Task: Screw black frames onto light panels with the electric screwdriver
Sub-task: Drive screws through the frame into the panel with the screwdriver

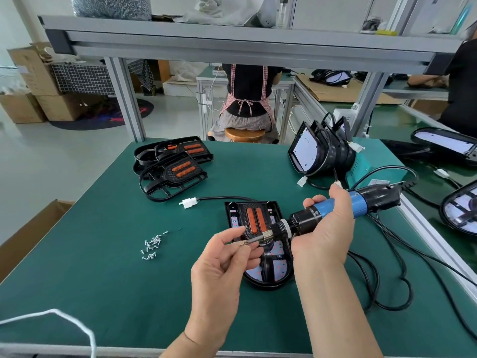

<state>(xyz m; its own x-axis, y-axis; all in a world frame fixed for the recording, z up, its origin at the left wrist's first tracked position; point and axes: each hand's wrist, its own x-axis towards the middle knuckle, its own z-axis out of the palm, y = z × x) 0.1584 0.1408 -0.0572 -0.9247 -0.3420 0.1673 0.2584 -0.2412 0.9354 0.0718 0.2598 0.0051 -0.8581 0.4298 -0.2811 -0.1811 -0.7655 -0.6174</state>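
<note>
Right hand was wrapped round the blue-and-black electric screwdriver, fingers curled over the smooth blue barrel. The tool hung almost level above the tabletop. Its long axis ran from the cable end at upper right down to the tip at lower left, pointing at the other hand. Left hand pinched the thin metal bit between thumb and forefinger, right at the tip. Whether a screw sat there, I could not tell.

Directly beneath lay the white light panel, flat on the green matte tabletop with its rounded end nearest the person and its long axis running away. The black plastic frame sat on top of it, carrying two orange strips. The hands and the black ribbed chuck hid the panel's middle.

To the left, a small heap of silvery screws lay loose on the mat. A white plastic connector on a black lead rested just beyond the panel's far corner. Further back left was a pile of openwork black frames. Back right, a row of light panels stood on edge against a teal metal box. Black cables looped along the right side. Beyond the bench, a seated person on a wooden stool faced away.
</note>
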